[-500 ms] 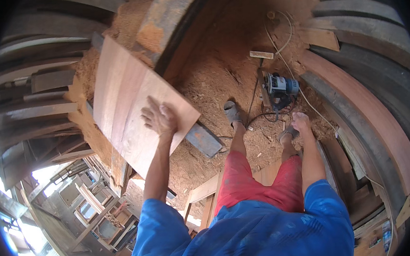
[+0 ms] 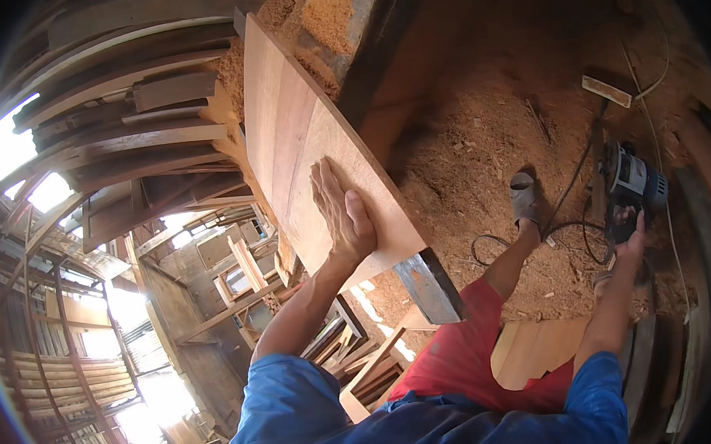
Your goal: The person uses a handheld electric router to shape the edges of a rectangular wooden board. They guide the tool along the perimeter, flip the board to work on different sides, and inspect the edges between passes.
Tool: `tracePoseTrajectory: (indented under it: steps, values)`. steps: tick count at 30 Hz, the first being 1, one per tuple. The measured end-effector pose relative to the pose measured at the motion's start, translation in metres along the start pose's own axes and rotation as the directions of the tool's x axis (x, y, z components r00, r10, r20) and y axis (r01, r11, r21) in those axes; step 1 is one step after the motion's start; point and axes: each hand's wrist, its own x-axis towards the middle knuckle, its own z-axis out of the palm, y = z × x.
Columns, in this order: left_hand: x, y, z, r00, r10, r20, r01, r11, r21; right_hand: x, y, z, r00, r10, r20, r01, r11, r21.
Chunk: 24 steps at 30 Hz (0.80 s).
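My left hand (image 2: 343,219) lies flat on a broad wooden board (image 2: 292,144), fingers stretched out and thumb apart. Pale and reddish-brown strips run across the board's face. A dark-sided beam end (image 2: 428,287) juts out from under its near corner. On the right, my right hand (image 2: 634,235) is closed at the black rear handle of a corded circular saw (image 2: 637,179) with a silver and blue body. The saw is low, near the sawdust-covered ground; its blade cannot be seen.
A large sawdust-dusted timber (image 2: 371,35) lies beyond the board. Stacked planks (image 2: 152,137) fill the left side. Dark cord (image 2: 574,223) loops beside my sandalled foot (image 2: 524,198). A small wooden block (image 2: 607,90) lies past the saw. Loose boards (image 2: 537,349) lie under my legs.
My right hand has reached forward and closed on the saw's handle. My left hand stays on the board, its fingers now flatter and straighter. The view has swung left.
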Motion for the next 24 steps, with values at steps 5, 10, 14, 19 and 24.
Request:
tracePoseTrajectory:
  steps: [5, 10, 14, 19, 24]
  values:
    - [0.005, -0.004, -0.001, 1.000, -0.012, 0.008, 0.012, 1.000, -0.017, 0.005, -0.009, 0.007, 0.994, -0.104, 0.043, 0.107, 0.991, -0.081]
    - [0.007, -0.009, 0.000, 0.999, -0.040, -0.015, 0.040, 0.999, -0.021, -0.054, 0.008, 0.093, 0.988, -0.151, -0.024, 0.145, 0.977, -0.158]
    - [0.005, -0.010, 0.000, 0.996, -0.090, -0.018, 0.090, 0.996, 0.004, -0.171, 0.019, 0.164, 0.988, -0.154, 0.008, 0.143, 0.896, -0.420]
    - [-0.003, -0.007, 0.005, 0.990, -0.136, -0.030, 0.134, 0.990, -0.045, -0.299, 0.028, 0.225, 0.965, -0.219, 0.144, 0.243, 0.537, -0.808]
    - [-0.002, -0.003, 0.012, 0.987, -0.145, -0.070, 0.135, 0.983, -0.126, -0.411, 0.037, 0.299, 0.911, -0.214, 0.352, 0.411, 0.427, -0.805]
